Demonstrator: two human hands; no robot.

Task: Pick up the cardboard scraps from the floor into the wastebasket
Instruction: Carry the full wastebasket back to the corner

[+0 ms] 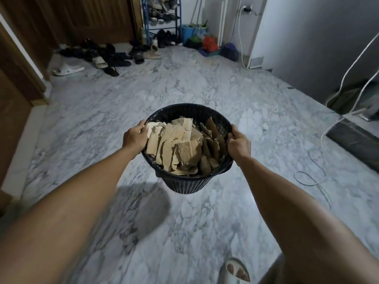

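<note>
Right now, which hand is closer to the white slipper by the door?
Left. The left hand holds the wastebasket rim on the white slipper's side; the right hand holds the opposite rim.

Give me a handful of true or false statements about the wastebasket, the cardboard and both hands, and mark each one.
1. Both hands grip the wastebasket rim. True: left hand and right hand hold opposite sides.
2. The wastebasket is empty. False: torn cardboard scraps fill it.
3. Cardboard scraps lie scattered on the floor. False: none show on the visible floor.
4. The wastebasket is held above the floor. True: its shadow falls apart from it, lower left.
5. The wastebasket is white. False: it is a dark mesh basket with a black liner.
</note>
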